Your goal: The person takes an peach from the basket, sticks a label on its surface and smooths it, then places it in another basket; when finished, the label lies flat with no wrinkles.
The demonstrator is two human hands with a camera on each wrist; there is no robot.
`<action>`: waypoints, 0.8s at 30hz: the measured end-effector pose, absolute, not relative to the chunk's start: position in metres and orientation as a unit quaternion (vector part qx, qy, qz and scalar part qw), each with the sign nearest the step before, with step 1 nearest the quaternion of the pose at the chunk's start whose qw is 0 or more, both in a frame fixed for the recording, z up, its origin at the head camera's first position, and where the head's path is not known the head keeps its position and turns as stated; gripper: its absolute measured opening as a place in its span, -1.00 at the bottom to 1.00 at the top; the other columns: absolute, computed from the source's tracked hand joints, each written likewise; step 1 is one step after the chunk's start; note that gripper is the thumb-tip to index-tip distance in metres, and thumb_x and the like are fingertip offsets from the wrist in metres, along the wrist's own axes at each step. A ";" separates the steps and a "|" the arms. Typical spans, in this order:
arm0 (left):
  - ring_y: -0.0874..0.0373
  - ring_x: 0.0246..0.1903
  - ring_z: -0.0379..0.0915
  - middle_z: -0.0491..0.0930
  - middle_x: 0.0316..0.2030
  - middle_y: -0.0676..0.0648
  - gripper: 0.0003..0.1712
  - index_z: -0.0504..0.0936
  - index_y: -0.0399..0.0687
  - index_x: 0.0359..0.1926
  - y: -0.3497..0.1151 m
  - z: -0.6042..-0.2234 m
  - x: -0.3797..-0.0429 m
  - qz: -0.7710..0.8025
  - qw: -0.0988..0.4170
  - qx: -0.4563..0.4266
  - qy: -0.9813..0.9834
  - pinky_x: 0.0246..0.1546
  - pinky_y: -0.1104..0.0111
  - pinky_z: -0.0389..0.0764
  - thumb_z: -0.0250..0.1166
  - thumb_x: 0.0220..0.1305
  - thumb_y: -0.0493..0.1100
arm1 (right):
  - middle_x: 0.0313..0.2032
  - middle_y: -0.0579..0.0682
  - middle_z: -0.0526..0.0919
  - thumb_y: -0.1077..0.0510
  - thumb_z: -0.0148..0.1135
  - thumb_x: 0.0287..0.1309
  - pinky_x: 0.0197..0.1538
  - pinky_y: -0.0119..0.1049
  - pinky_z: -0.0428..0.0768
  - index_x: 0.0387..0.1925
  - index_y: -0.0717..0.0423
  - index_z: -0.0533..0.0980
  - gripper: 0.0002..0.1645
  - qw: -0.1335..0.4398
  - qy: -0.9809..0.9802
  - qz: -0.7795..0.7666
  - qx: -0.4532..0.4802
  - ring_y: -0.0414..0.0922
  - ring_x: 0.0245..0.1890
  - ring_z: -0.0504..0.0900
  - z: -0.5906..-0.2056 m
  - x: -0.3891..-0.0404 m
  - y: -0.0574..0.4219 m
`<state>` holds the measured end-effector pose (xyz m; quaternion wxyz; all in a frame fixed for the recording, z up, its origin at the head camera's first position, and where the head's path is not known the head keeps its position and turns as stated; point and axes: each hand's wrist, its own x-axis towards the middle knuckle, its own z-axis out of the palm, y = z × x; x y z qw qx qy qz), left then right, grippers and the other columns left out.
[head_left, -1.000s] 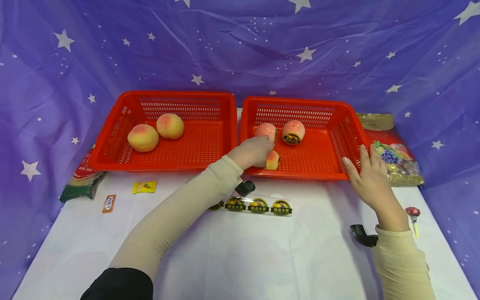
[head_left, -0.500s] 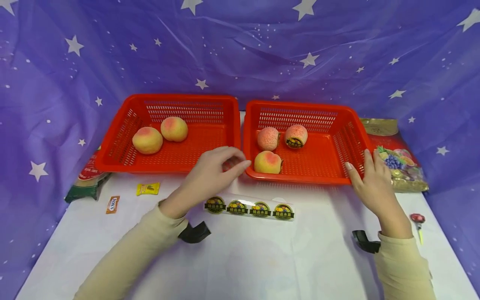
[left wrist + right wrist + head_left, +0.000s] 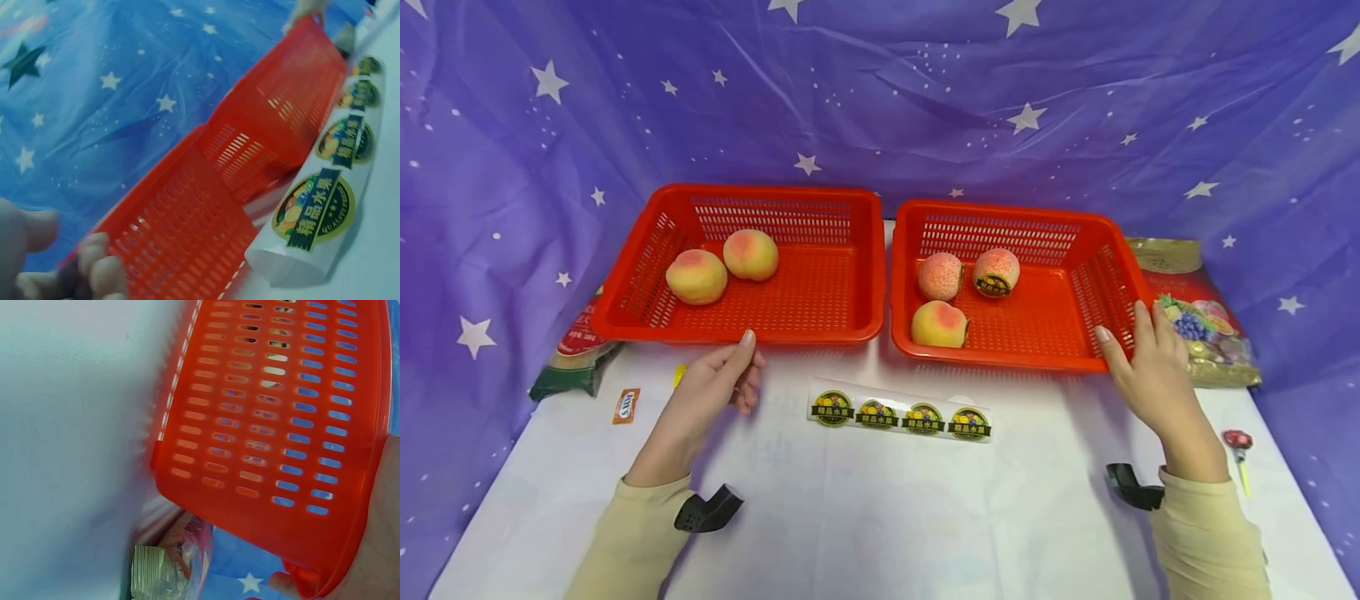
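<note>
My left hand (image 3: 707, 383) is at the front rim of the left red basket (image 3: 737, 336), thumb tip by the rim, fingers loosely bent and holding nothing. Two yellow-pink peaches (image 3: 697, 277) lie in that basket's left half. My right hand (image 3: 1152, 375) grips the front right corner of the right red basket (image 3: 1015, 357); in the right wrist view a fingertip (image 3: 284, 582) shows under the rim. Inside are two speckled pink round fruits (image 3: 997, 272) and a yellow-pink peach (image 3: 939, 324). Dark labels show on all three. A strip of round fruit stickers (image 3: 900, 414) lies before the baskets.
A fruit-printed bag (image 3: 1202, 325) lies right of the right basket, a green-and-red bag (image 3: 576, 358) left of the other. An orange wrapped sweet (image 3: 626, 406) and a lollipop (image 3: 1238, 450) lie on the white table (image 3: 910, 517). A starry purple cloth (image 3: 925, 100) hangs behind.
My left hand has let go of the peach in the right basket, then moved left and back to the left basket's front rim. My right hand stays at its corner.
</note>
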<state>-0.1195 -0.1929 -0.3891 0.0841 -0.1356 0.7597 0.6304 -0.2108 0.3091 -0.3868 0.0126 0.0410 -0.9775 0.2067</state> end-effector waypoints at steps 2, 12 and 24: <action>0.17 -0.64 0.37 0.39 -0.57 0.01 -0.41 0.46 -0.25 -0.31 -0.195 -0.395 -0.123 0.653 0.068 -0.136 0.742 -0.59 0.33 0.46 -0.04 0.20 0.24 | 0.32 0.29 -0.40 -0.23 -0.30 0.26 0.13 0.33 -0.26 0.33 0.22 -0.29 -0.12 0.012 -0.977 0.207 0.041 0.43 0.22 -0.36 -0.387 -0.212 0.308; 0.18 -0.62 0.38 0.44 -0.52 0.03 -0.44 0.46 -0.36 -0.09 -0.214 -0.459 -0.138 0.748 0.010 -0.129 0.651 -0.62 0.37 0.45 0.11 0.19 0.10 | 0.32 0.30 -0.39 -0.24 -0.33 0.25 0.10 0.36 -0.24 0.33 0.20 -0.30 -0.13 0.007 -0.980 0.196 0.028 0.42 0.22 -0.34 -0.384 -0.209 0.306; 0.19 -0.68 0.29 0.36 -0.58 -0.02 -0.41 0.39 -0.45 -0.16 -0.195 -0.473 -0.142 0.772 -0.087 -0.133 0.615 -0.70 0.44 0.37 0.16 0.15 0.09 | 0.29 0.20 0.00 -0.04 0.22 0.02 0.08 0.28 -0.19 0.28 0.15 0.08 -0.14 0.148 -0.954 0.229 0.127 0.22 0.26 -0.10 -0.360 -0.205 0.223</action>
